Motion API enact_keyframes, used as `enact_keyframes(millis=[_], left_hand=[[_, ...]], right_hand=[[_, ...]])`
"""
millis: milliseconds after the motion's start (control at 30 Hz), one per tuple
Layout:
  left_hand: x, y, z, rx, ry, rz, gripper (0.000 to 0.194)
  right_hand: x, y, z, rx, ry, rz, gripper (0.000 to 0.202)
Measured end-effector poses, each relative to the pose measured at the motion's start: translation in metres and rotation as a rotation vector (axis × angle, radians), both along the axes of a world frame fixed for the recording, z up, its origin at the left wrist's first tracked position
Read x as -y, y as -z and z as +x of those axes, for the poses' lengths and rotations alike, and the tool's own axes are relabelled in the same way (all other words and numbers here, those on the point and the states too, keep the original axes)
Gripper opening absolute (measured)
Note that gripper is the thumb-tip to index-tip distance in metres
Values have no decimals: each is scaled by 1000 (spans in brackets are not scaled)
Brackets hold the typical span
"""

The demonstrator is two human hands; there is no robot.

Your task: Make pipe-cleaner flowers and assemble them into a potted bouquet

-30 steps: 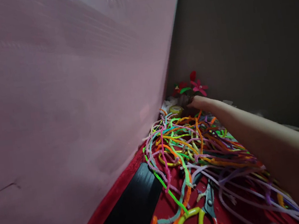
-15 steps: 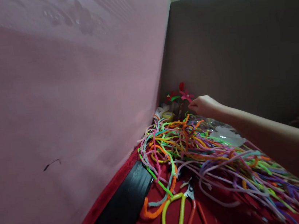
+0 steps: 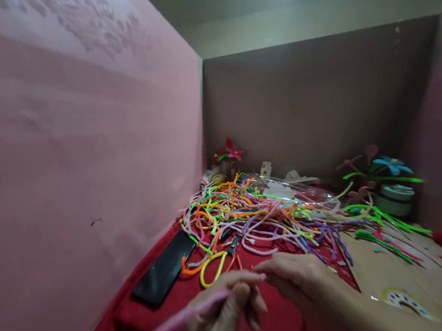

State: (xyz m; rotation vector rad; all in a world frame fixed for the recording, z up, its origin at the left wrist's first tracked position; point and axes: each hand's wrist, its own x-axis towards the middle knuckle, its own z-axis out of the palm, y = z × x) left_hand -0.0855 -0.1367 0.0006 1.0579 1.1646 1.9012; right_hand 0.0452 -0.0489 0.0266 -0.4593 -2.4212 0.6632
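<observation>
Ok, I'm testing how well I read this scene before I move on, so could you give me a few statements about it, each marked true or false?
1. The left hand holds a pink pipe cleaner. True.
2. The black slab lies to the left of the scissors in the picture. True.
3. The scissors are red all over. False: one handle is yellow.
4. The right hand is far from the left hand. False: the two are close together, near the end of the pink pipe cleaner.
5. The blue flower is on the right side of the picture. True.
</observation>
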Motion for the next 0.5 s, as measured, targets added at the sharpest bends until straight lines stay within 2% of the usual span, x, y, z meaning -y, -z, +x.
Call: enact_keyframes(millis=[167, 233, 367, 433, 500], left_hand=[[-40, -24, 27, 12, -137, 172, 16], [-56, -35, 39, 70, -56, 201, 19], [-83, -56, 56, 260, 180, 107, 28], [-98, -59, 56, 295, 211, 86, 30], [-115, -58, 49, 314, 193, 108, 30]], right_hand=[[5, 3, 38, -89, 144, -359, 32], [2, 4, 48, -156, 179, -566, 32], [-18, 16, 64, -266, 257, -891, 36], [-32, 29, 70, -279, 278, -962, 41], [-44, 45, 74, -305, 276, -957, 47]])
